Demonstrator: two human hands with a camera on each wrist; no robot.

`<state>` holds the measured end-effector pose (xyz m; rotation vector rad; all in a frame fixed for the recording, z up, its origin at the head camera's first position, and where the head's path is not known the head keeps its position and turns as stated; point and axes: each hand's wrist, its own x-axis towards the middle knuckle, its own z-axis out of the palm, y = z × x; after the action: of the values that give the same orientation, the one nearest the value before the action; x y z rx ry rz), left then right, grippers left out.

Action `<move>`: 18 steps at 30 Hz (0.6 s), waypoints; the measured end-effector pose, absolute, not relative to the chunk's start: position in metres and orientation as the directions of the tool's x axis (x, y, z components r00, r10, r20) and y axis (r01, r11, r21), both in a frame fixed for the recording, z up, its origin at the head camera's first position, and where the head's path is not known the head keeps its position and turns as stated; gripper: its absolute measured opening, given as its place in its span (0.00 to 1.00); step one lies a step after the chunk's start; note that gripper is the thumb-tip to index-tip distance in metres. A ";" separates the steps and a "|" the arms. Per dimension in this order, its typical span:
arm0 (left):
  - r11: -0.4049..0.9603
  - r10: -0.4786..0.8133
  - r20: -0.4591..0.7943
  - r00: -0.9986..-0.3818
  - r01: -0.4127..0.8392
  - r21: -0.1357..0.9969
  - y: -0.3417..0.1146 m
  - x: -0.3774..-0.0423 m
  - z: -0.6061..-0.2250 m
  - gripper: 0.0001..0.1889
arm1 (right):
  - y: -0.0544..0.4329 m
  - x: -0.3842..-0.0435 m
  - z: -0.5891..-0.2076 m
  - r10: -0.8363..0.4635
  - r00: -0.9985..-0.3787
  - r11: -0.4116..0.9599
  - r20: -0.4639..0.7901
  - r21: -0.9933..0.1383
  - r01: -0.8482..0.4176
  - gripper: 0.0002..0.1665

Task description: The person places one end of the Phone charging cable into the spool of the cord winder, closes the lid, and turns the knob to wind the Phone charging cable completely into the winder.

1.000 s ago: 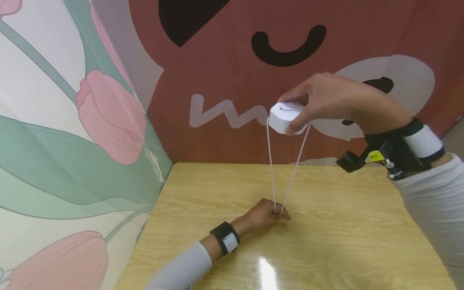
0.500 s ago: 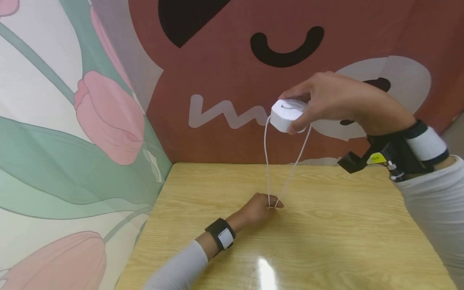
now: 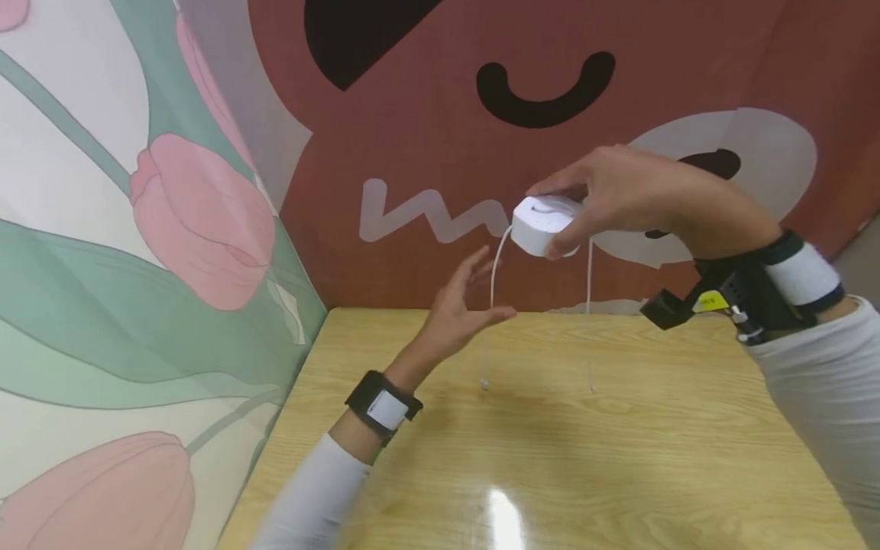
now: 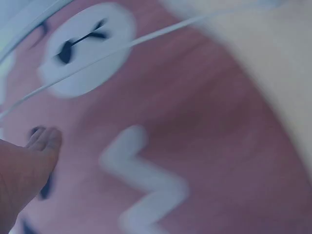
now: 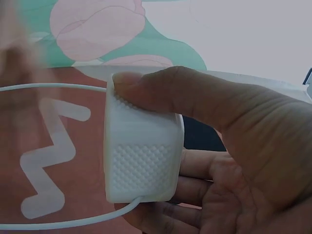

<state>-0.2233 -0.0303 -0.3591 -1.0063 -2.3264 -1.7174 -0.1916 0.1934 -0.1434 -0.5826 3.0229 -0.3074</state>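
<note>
My right hand [image 3: 639, 191] pinches a white plastic block with cut corners [image 3: 543, 221] between thumb and fingers, high above the table. A patch of small raised bumps covers one side of the block [image 5: 144, 168] in the right wrist view. Two thin white cords hang from it, a left cord [image 3: 496, 263] and a right cord [image 3: 589, 286], each with a small knob at its lower end. My left hand [image 3: 450, 317] is raised beside the left cord, fingers and thumb spread, holding nothing. The left cord overlaps its thumb in the head view. The left wrist view is blurred.
A wood-grain table [image 3: 653, 458] lies beneath both hands. Behind it stands a red-brown printed backdrop [image 3: 399, 130], and a tulip-patterned panel [image 3: 199, 221] rises along the left edge.
My left hand has let go of the cord ends, risen and spread its fingers. The cords, drawn together below before, now hang apart. My right hand keeps the block in almost the same place.
</note>
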 end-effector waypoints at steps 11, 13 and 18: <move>-0.139 0.415 0.685 -0.599 0.702 0.698 -0.019 -0.208 -0.269 0.29 | 0.190 -0.194 -0.147 -0.393 -0.919 0.887 -0.044 -0.281 -0.366 0.55; -0.182 0.411 0.682 -0.605 0.679 0.712 -0.015 -0.207 -0.269 0.24 | 0.189 -0.194 -0.148 -0.396 -0.917 0.880 -0.041 -0.302 -0.366 0.56; -0.192 0.356 0.710 -0.607 0.696 0.692 -0.013 -0.206 -0.271 0.18 | 0.188 -0.195 -0.152 -0.416 -0.909 0.874 -0.024 -0.288 -0.392 0.57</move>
<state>-0.2062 -0.0132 -0.2707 -1.2283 -1.8047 -1.8748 -0.1950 0.1875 -0.1518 -0.6390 2.9582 -0.4267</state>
